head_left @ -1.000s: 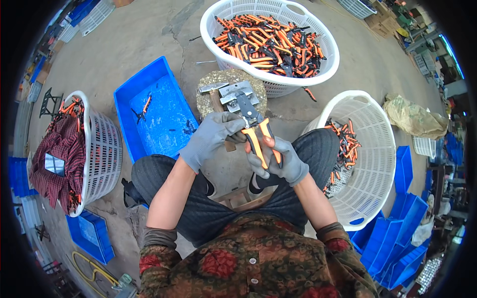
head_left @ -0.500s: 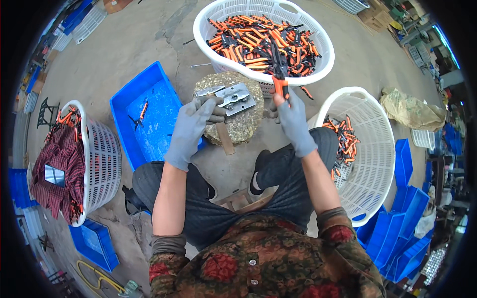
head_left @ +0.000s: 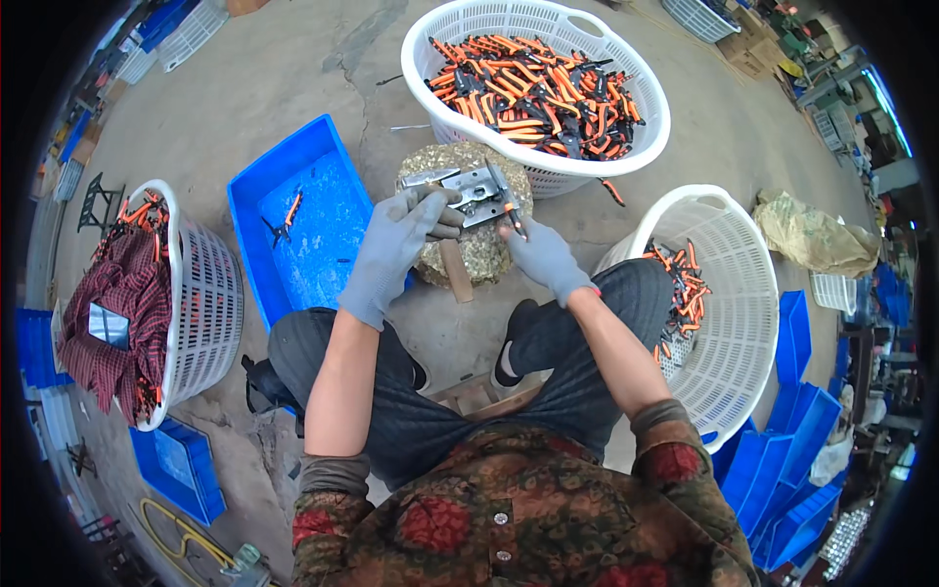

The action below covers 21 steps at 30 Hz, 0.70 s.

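Observation:
A metal jig (head_left: 475, 188) of plates and blocks sits on a round, speckled stone-like block (head_left: 497, 256) between my knees. My gloved left hand (head_left: 399, 235) is at the jig's left side, its fingers bent together; whatever lies between their tips is too small to make out. My gloved right hand (head_left: 540, 256) is closed round a pair of pliers (head_left: 505, 192) with dark jaws and orange handles. The pliers' jaws lie against the jig's right part, and most of the handles are hidden by the hand. A flat wooden strip (head_left: 456, 272) leans at the block's near side.
Beyond the block stands a white basket (head_left: 548, 161) heaped with orange-handled pliers. Another white basket (head_left: 729, 313) at right holds fewer. A blue bin (head_left: 318, 235) at left has one pair inside. A checked cloth (head_left: 122, 293) covers the far-left basket; blue bins (head_left: 782, 470) stack at lower right.
My right hand has brought the pliers down and leftward from in front of the far basket onto the jig. The left hand stays beside the jig. The whole view has shifted slightly.

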Each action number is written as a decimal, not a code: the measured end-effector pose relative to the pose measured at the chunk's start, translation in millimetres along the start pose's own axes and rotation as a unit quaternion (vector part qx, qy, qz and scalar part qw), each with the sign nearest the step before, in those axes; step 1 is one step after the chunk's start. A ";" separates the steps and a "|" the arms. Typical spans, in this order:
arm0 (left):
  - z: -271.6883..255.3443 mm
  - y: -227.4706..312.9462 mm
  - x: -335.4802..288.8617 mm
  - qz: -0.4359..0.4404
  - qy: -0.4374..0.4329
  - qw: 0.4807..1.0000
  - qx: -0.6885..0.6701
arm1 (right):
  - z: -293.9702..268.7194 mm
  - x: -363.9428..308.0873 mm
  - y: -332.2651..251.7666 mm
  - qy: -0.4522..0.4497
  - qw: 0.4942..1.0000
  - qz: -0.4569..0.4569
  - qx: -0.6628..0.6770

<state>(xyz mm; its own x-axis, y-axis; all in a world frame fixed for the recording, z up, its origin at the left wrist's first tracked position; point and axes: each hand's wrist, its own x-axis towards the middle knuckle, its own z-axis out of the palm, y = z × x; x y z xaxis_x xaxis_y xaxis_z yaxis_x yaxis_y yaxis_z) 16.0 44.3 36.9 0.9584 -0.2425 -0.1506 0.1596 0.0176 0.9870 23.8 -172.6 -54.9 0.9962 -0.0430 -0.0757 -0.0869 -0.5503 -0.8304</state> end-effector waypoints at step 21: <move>-1.9 -9.8 3.8 0.013 -0.020 0.998 0.050 | -35.5 28.0 -54.4 -0.253 0.612 0.028 0.749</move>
<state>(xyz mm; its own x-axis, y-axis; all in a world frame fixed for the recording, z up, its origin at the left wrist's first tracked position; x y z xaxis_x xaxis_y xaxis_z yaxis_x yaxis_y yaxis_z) 18.6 45.0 26.6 0.9514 -0.2811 -0.1253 0.1095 -0.0715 0.9914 56.7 -173.5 7.8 0.8954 0.4444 0.0265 -0.4055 0.8386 -0.3637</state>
